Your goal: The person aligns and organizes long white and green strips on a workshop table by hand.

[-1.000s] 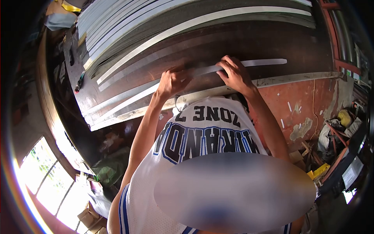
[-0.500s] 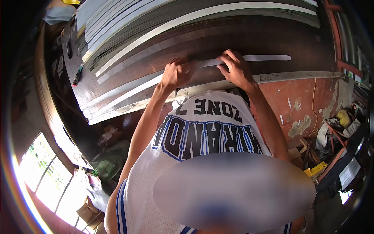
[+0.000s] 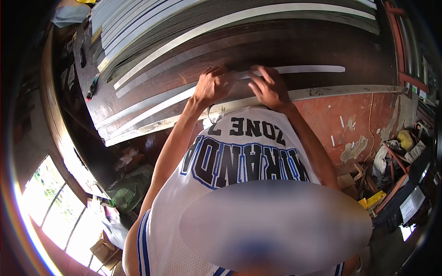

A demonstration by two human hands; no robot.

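Observation:
A long thin metal strip lies lengthwise on the dark workbench, close to its front edge. My left hand grips the strip near its middle, fingers curled over it. My right hand sits just to the right, with its fingers laid on the same strip and pressing it down. The strip's right end sticks out free beyond my right hand. Its left part runs on toward the bench's left end.
Several long metal strips and sheets are stacked across the back of the bench. A small hand tool lies at the left end. The metal-edged bench front borders a red floor with scrap and clutter at the right.
My right hand has slid left along the strip, closer to my left hand. The left hand has stayed almost in place on the strip.

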